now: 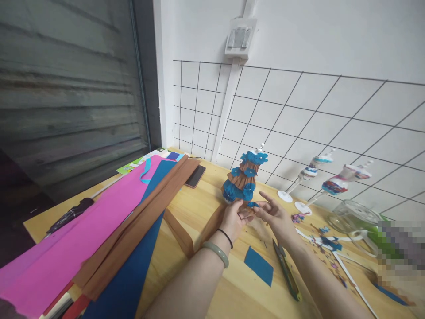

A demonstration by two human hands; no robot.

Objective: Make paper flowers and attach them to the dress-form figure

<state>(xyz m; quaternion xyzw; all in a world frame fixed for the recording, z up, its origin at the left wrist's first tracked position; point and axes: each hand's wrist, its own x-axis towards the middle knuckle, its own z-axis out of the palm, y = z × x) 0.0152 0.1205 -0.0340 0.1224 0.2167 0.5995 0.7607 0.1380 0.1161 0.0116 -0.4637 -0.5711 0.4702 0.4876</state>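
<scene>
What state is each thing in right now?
Small blue paper piece: held at right hand's fingertips
Ruffled dress form: standing, clad in blue and brown
Two multicoloured dress forms: standing on white bases
Smartphone: lying flat, screen dark
Thread snips: lying unheld
Blue paper rectangle: loose, flat
Pink sheet: spread, partly covered

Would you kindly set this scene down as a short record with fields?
Left hand: close to the right, palm partly up
Right hand: fingertips on a small blue piece
Beyond hands: mannequin dressed in blue and brown
Near right forearm: blue paper square, scissors
Left side: pink sheet, brown sheet, phone
Left wrist: bangle, black band
</scene>
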